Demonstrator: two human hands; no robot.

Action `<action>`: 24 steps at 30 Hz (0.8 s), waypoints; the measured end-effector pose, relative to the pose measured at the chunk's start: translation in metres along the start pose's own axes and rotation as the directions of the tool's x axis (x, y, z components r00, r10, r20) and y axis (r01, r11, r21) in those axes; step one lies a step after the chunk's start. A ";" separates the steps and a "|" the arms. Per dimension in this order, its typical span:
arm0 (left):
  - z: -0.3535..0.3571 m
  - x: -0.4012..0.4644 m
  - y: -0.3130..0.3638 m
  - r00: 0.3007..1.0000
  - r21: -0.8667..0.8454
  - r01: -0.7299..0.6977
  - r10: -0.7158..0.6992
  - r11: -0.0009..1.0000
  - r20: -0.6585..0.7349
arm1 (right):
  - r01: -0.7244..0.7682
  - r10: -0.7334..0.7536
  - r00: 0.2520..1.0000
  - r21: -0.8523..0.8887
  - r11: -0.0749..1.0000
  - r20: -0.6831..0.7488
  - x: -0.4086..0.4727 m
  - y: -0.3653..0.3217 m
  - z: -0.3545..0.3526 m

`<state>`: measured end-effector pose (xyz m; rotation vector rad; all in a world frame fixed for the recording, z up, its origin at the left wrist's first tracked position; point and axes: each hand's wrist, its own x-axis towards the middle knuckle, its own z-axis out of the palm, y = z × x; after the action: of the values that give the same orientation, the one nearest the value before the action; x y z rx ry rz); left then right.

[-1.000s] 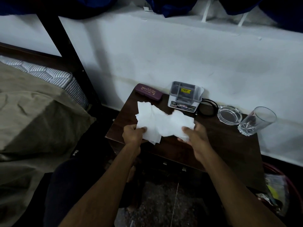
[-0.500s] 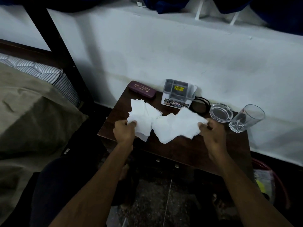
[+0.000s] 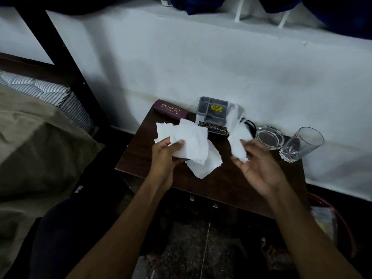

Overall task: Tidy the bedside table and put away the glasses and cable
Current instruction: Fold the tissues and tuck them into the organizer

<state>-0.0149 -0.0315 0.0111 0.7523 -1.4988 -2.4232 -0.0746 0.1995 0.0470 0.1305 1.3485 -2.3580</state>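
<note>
Head view: both hands hold tissues above the bedside table [image 3: 231,184].
Left hand [image 3: 165,156] pinches a white tissue stack [image 3: 191,143]; right hand [image 3: 259,164], fingers loosely curled, grips one tissue [image 3: 238,139].

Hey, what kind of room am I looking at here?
Most likely a bedroom: a bed with a striped mattress stands beside a small wooden bedside table against a white wall.

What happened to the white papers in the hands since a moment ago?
The tissues were one bunch held between both hands. Now they are pulled apart: the left hand keeps the bigger bunch of tissues, and the right hand has drawn a smaller tissue off to the right. The glasses case, organizer box, ashtray and drinking glass stayed put on the bedside table.
</note>
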 end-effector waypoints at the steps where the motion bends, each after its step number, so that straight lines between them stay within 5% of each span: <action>1: 0.000 -0.002 -0.008 0.999 -0.017 0.038 -0.038 0.999 0.001 | -0.017 0.018 1.000 -0.118 0.993 0.006 0.005 0.007 0.004; 5: -0.006 -0.007 -0.041 0.974 -0.048 0.206 -0.209 0.977 -0.086 | -0.010 0.007 1.000 -0.677 0.736 -0.007 0.032 0.046 0.013; 10: -0.012 -0.008 -0.050 0.956 0.005 0.272 -0.270 0.962 -0.118 | 0.033 -0.086 0.996 -0.878 0.477 -0.010 0.046 0.082 0.017; 15: -0.013 0.001 -0.046 0.935 -0.023 0.333 -0.333 0.943 -0.120 | 0.018 -0.140 0.988 -0.869 0.494 -0.059 0.048 0.096 0.018; 20: -0.008 -0.005 -0.049 0.972 0.251 0.172 -0.123 0.952 -0.202 | 0.056 -0.120 0.993 -0.911 0.409 0.007 0.042 0.093 0.013; 24: -0.002 -0.010 -0.034 0.986 0.179 0.103 -0.076 0.978 -0.149 | 0.072 -0.303 0.950 -0.892 0.447 -0.075 0.028 0.077 0.014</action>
<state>-0.0022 -0.0132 -0.0161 1.0283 -1.6839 -2.2576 -0.0671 0.1454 -0.0156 -0.0812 2.6559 -1.4709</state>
